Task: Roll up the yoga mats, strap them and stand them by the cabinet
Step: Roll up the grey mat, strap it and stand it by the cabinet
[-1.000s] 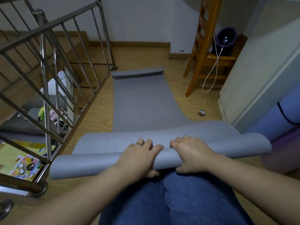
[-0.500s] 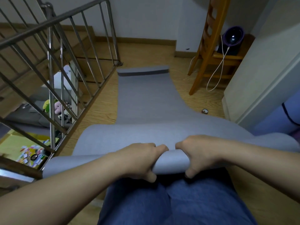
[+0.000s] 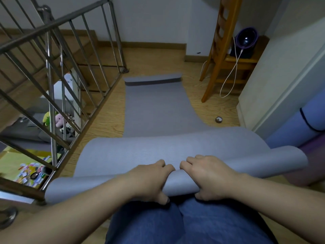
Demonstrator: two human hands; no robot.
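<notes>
Rolling the grey foam yoga mat (image 3: pixel 154 110) is the step in hand: its near end curls into a loose first turn at the person's blue-jeaned knees (image 3: pixel 184 219), the rest flat on the wooden floor (image 3: pixel 109 120). The left hand (image 3: pixel 149 180) and right hand (image 3: pixel 207 176) grip the roll's middle, side by side, thumbs beneath. Next, likely: tighten the core, then push forward evenly.

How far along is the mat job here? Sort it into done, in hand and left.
Done: a blue mat, rolled and strapped, sits beside the cabinet. In hand: the left hand and right hand grip the near roll of the grey mat. Left: most of it lies flat, unstrapped.
</notes>
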